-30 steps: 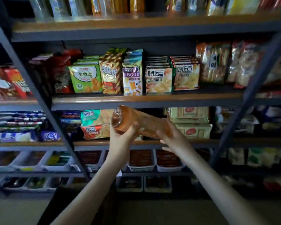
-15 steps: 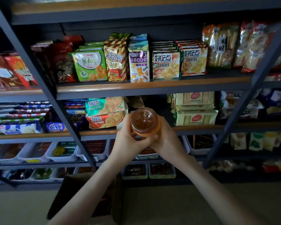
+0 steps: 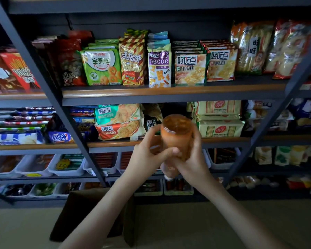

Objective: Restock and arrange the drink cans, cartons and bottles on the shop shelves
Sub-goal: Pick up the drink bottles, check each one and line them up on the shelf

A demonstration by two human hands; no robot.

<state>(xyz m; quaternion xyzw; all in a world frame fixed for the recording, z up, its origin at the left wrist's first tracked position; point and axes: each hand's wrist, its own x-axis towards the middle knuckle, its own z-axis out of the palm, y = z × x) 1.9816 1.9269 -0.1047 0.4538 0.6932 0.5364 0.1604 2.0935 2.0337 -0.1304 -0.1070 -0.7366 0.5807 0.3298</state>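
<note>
Both my hands hold one clear plastic bottle (image 3: 176, 135) of orange-brown drink in front of the shelf unit. It is tipped with its base up towards the camera and its neck pointing down between my wrists. My left hand (image 3: 147, 155) grips the bottle's left side, fingers curled across its front. My right hand (image 3: 192, 159) wraps round the right side and lower body. The cap end is partly hidden behind my hands.
Snack packets fill the upper shelf (image 3: 169, 92). Biscuit packs lie stacked on the shelf (image 3: 115, 144) just behind the bottle. White bins (image 3: 66, 168) line the lower shelves. A dark cardboard box (image 3: 97, 212) stands on the floor below my arms. Slanted metal uprights (image 3: 75, 126) cross the view.
The bottle has turned from lying sideways to base-up, neck-down. My hands stayed on it and shifted slightly right and down against the shelves.
</note>
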